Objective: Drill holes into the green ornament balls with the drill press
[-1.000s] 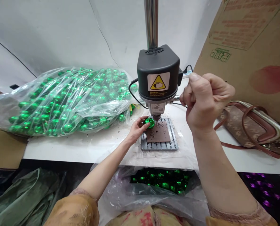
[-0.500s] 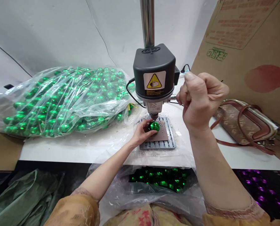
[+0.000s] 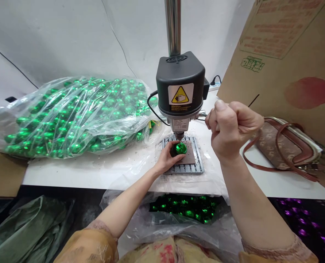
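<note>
My left hand (image 3: 169, 157) has its thumb and fingers closed round a shiny green faceted ball (image 3: 181, 148). The ball rests over a brown board (image 3: 189, 157) on the slotted metal base (image 3: 182, 169) of a small drill press. Directly above it is the chuck of the black drill press (image 3: 180, 84); the bit's tip is too small to make out against the ball. To the right of the press head, my right hand (image 3: 230, 128) is closed in a fist on the press's lever (image 3: 254, 100), whose thin dark end sticks out behind it. The fist hides the grip.
A clear plastic bag (image 3: 82, 117) full of green balls lies at left. More green balls (image 3: 186, 208) sit in plastic below the table edge. At right stand a brown handbag (image 3: 285, 146) and cardboard (image 3: 293, 54); purple balls (image 3: 301, 221) are below. Dark shavings dot the table.
My right fist has come down a little, and more of the lever's end shows behind it. The green ball and my left hand have shifted slightly right.
</note>
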Tool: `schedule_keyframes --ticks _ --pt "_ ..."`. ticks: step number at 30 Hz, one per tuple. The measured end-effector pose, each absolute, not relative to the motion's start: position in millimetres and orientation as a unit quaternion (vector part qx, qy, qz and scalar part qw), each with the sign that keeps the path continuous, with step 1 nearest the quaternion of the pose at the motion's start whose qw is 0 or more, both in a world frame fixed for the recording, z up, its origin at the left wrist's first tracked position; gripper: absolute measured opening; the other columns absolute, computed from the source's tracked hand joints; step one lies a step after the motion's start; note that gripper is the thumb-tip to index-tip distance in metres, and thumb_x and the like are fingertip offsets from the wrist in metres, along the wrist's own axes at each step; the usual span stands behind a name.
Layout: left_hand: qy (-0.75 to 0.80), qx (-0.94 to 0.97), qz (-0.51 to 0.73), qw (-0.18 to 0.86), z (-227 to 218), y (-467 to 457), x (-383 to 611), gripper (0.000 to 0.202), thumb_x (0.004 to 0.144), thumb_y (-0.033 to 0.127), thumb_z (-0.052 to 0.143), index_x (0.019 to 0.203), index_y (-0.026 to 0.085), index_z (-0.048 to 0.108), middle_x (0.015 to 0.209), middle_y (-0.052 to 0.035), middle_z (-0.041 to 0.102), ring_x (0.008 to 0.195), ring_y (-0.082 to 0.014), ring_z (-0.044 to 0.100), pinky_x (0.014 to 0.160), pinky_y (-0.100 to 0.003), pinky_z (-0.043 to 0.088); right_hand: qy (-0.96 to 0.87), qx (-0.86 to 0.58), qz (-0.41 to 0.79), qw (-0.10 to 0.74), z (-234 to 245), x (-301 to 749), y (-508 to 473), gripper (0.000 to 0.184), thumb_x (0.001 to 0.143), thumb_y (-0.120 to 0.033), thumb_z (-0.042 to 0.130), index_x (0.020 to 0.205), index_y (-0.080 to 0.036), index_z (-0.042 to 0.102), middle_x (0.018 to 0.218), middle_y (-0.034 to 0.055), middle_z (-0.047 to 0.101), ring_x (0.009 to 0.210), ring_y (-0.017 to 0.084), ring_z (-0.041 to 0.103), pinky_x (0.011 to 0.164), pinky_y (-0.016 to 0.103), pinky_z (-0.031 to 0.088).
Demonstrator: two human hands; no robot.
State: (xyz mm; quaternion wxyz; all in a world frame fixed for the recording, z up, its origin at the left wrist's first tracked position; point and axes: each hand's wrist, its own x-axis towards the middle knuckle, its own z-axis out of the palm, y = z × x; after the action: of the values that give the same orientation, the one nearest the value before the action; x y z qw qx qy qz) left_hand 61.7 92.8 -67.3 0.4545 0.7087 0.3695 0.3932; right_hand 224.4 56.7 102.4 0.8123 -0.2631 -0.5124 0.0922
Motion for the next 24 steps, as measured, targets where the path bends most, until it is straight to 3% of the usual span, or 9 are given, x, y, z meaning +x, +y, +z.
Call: schedule_keyframes --ticks 5,24 --pt "0.37 0.706 0.395 0.456 -65.7 91.2 63.0 0.06 0.079 0.045 0.08 0.126 0.02 0.053 0.118 -0.0094 0.069 0.112 -0.0265 0.066 0.097 -0.041 0.054 -0.511 -0.219 0.071 0.828 92.4 222.6 57.5 0.052 0.089 -0.021 0.059 0.053 -0.018 0.022 0.047 -0.0071 0.025 0.04 0.002 0.031 0.043 0.026 0.025" --pt "0.367 0.7 0.41 0.455 -60.2 88.1 64.9 0.06 0.078 0.048 0.08 0.124 0.018 0.055 0.117 -0.0105 0.068 0.114 -0.0276 0.064 0.099 -0.043 0.053 -0.546 -0.184 -0.012 0.818 65.2 228.6 63.5 0.046 0.084 -0.013 0.057 0.052 -0.019 0.023 0.046 -0.0069 0.026 0.04 0.004 0.027 0.042 0.027 0.026"
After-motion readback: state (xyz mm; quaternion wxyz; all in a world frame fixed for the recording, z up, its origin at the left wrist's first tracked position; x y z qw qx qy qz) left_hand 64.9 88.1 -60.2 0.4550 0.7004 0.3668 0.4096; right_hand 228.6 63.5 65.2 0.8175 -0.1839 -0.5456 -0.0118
